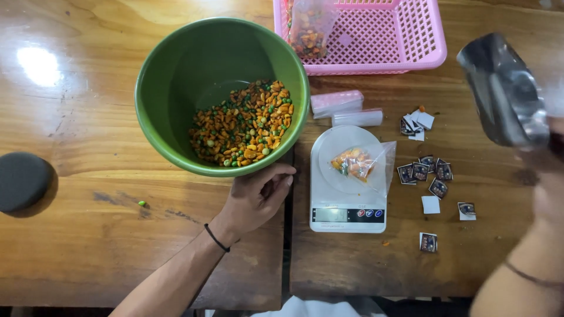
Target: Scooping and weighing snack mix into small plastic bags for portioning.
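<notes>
Left hand (257,196) rests against rim of green plastic bowl (176,76) of orange-green snack mix (244,124), fingers loosely curled. Right hand (549,188) clamped on metal scoop (502,91), raised, blurred. Clear bag (361,164) on white scale (346,199) part-filled; one filled bag (308,26) in pink basket (411,35).

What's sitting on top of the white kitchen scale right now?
A clear plastic bag with a small heap of orange and green snack mix lies on the white scale. The bag hides part of the platform.
</notes>
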